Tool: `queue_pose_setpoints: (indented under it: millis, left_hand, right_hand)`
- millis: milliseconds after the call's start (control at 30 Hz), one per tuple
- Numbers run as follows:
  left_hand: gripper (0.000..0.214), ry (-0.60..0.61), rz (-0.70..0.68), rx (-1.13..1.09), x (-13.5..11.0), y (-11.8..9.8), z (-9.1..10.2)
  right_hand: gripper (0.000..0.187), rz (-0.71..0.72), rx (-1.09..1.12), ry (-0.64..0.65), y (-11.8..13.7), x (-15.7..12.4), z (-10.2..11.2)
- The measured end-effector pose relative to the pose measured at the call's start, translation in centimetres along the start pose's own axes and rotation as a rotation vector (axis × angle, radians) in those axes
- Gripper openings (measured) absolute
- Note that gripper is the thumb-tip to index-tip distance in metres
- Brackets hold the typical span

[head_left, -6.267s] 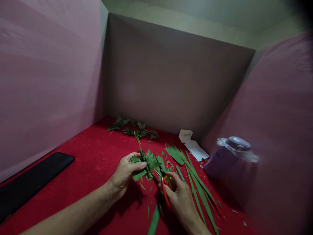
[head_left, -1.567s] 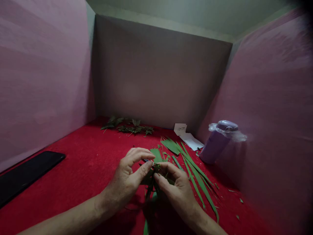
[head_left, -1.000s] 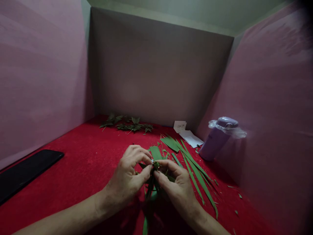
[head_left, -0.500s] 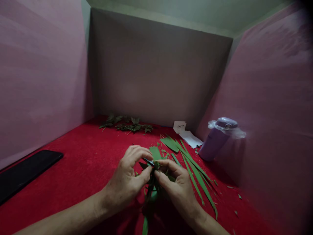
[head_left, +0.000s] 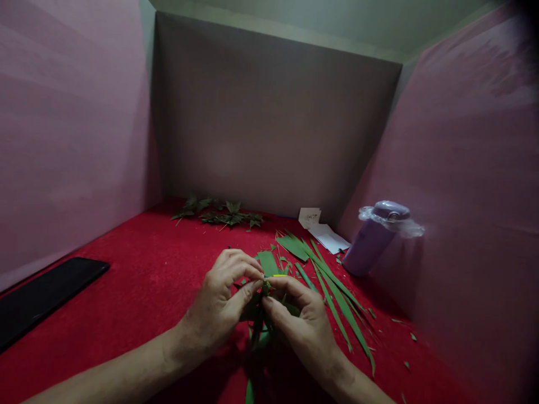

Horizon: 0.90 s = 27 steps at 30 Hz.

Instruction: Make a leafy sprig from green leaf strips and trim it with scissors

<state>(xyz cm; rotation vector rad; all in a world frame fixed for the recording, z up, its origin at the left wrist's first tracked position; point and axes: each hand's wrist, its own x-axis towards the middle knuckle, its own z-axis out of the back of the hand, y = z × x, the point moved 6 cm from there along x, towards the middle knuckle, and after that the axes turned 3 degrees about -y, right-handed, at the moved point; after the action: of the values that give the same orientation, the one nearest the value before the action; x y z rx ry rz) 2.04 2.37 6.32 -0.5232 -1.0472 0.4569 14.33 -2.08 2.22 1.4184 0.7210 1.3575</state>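
My left hand (head_left: 219, 306) and my right hand (head_left: 301, 322) meet over the red cloth (head_left: 138, 292), fingertips pinched together on a small folded green leaf piece (head_left: 265, 289). Its strips hang down between my palms toward the cloth. A small yellow bit shows at my right fingertips, and I cannot make out what it is. Loose green leaf strips (head_left: 332, 292) lie fanned out just right of my right hand.
A dark pile of finished leaf shapes (head_left: 219, 216) lies by the back wall. White paper slips (head_left: 324, 233) and a lilac bottle (head_left: 373, 238) wrapped in plastic stand at the right. A black phone (head_left: 46, 294) rests at the left. Cardboard walls enclose the space.
6.3 s ago my right hand held red-handled cutters by the leaf piece; now both hands pinch the piece. Over the last second my fingers only shifted slightly on it.
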Motion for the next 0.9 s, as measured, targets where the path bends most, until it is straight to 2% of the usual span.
queue_pose_setpoints:
  millis: [300,433,600,900]
  left_hand:
    - [0.012,0.015,0.019,0.042,-0.1,0.1,-0.1]
    - [0.012,0.02,-0.001,0.08,-0.2,-0.1,-0.2]
    - [0.011,0.027,-0.029,0.099,-0.2,-0.3,-0.2]
    - [0.012,0.018,-0.015,0.086,-0.2,-0.2,-0.3]
  right_hand:
    - [0.019,-0.003,-0.085,-0.025,0.0,-0.1,0.2]
    - [0.018,0.143,-0.248,-0.082,1.1,-0.3,0.7]
    - [0.003,0.289,-0.376,-0.152,2.3,-0.3,1.0]
    - [0.013,0.275,-0.416,-0.165,1.7,-0.4,1.0]
